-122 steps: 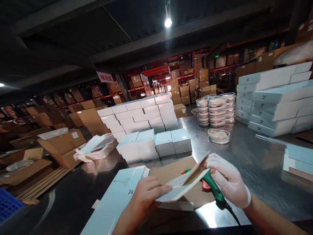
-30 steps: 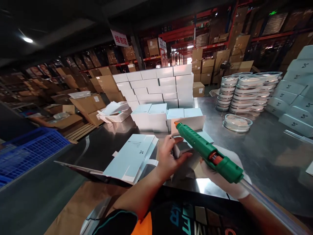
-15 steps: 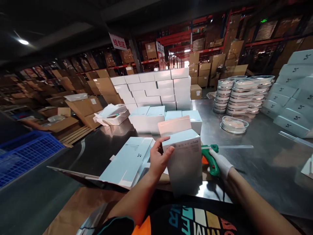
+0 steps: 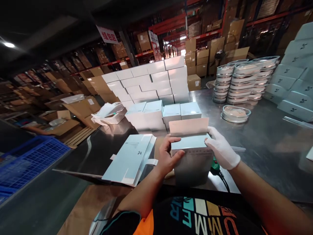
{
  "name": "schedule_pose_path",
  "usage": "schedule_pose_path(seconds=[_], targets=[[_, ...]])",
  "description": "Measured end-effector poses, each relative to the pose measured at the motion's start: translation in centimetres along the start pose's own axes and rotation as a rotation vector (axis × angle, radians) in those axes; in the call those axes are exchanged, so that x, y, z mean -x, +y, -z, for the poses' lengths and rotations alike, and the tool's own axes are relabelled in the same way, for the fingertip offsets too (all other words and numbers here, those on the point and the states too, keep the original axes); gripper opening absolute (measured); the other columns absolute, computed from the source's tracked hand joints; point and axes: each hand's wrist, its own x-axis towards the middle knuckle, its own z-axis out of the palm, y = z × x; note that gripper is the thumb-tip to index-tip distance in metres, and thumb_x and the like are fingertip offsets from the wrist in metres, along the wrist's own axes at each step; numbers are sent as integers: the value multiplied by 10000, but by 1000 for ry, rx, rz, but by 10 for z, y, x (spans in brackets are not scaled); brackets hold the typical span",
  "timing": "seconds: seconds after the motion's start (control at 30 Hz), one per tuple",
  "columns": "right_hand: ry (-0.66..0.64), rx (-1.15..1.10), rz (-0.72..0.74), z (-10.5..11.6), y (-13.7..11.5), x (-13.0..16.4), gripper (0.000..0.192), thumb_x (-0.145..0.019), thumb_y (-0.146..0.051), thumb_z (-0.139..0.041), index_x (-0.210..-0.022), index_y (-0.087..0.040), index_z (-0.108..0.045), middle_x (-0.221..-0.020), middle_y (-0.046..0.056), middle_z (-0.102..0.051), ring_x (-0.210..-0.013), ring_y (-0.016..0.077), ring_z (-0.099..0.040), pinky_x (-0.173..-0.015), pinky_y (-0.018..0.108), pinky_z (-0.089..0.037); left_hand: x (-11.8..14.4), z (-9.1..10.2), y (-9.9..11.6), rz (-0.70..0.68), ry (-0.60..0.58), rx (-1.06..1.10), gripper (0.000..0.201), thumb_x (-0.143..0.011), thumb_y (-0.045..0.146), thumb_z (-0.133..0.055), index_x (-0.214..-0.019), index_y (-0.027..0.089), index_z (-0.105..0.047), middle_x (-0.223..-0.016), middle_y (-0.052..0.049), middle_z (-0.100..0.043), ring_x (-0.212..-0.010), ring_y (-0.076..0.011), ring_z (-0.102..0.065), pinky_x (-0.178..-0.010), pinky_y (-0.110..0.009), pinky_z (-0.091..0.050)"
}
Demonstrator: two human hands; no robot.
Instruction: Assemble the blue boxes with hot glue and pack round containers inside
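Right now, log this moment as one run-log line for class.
left hand: holds box | right hand: gloved, holds box | flap: raised | green tool: partly hidden

The right grip (image 4: pixel 223 150) wears a short white glove (image 4: pixel 228 155); the left grip (image 4: pixel 167 156) is bare. The black shirt (image 4: pixel 168 225) has big, bright letters (image 4: pixel 197 225), an orange patch (image 4: pixel 146 225) and a thin blue-green line (image 4: pixel 122 211) on the left sleeve (image 4: pixel 121 223).

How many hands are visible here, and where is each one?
2: the left hand on the left side of the upright box; the gloved right hand on its right side.
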Motion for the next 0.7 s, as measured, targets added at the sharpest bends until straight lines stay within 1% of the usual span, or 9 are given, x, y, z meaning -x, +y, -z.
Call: schedule_pose_path(seconds=[0.07,0.13,0.17,0.23,0.3,0.37,0.5,0.6,0.7], targets=[[-26,-46,41,5,9,3,536,-870,-498,-778,-1315,-206,-710,-1403,125,-737,-1355,331,-667,-1167,464,-539,1,-1,-9,-62,74,81,540,-835,648,-869,-1128,240,-669,-1261,-114,-717,-1213,-287,-711,-1003,-408,-562],[-75,-31,142,11,19,8,643,-795,-576,-901,-1300,-223,-717,-1588,155,-621,-1505,363,-561,-1251,512,-466,-1,2,-16,-111,116,150,601,-827,616,-898,-1229,275,-611,-1262,-99,-737,-1200,-269,-730,-1013,-417,-570],[-100,-13,186,14,23,12,612,-798,-571,-917,-1277,-239,-730,-1659,152,-557,-1551,361,-516,-1279,524,-433,-3,4,-18,-129,101,148,608,-830,599,-904,-1259,281,-613,-1234,-91,-752,-1165,-261,-744,-1007,-422,-578],[-134,11,248,17,26,19,406,-900,-507,-861,-1221,-277,-766,-1732,118,-478,-1592,328,-478,-1303,523,-407,-9,11,-18,-165,12,79,523,-854,585,-888,-1224,268,-697,-1206,-97,-766,-1145,-269,-754,-1028,-459,-586],[-151,-3,281,16,24,26,216,-997,-425,-766,-1180,-314,-799,-1725,82,-495,-1585,296,-495,-1288,509,-441,-15,17,-14,-202,-98,9,417,-892,609,-838,-1100,253,-779,-1215,-120,-773,-1233,-313,-736,-1090,-532,-572],[-156,-24,302,14,20,30,159,-1023,-374,-734,-1152,-345,-823,-1691,57,-542,-1564,289,-524,-1264,508,-478,-19,20,-9,-249,-172,-3,384,-928,629,-786,-1038,261,-801,-1205,-125,-794,-1324,-346,-704,-1150,-610,-535],[-155,-43,299,13,18,26,160,-1024,-343,-733,-1134,-372,-845,-1585,51,-649,-1470,295,-624,-1255,538,-486,-21,16,-8,-324,-188,19,256,-989,532,-752,-1029,287,-814,-1142,-103,-835,-1274,-333,-738,-1113,-631,-560],[-158,-52,302,16,22,21,173,-1024,-300,-731,-1140,-353,-848,-1524,69,-694,-1409,276,-673,-1212,492,-527,-23,18,-10,-365,-209,21,183,-995,441,-771,-1098,300,-825,-1149,-101,-844,-1262,-328,-748,-1092,-613,-580],[-175,-22,390,15,26,21,284,-1036,-216,-693,-1241,-361,-825,-1573,72,-657,-1435,235,-653,-1186,404,-540,-35,30,0,-368,-338,-54,225,-986,370,-791,-1200,306,-813,-1217,-120,-838,-1331,-333,-720,-1112,-583,-578]])
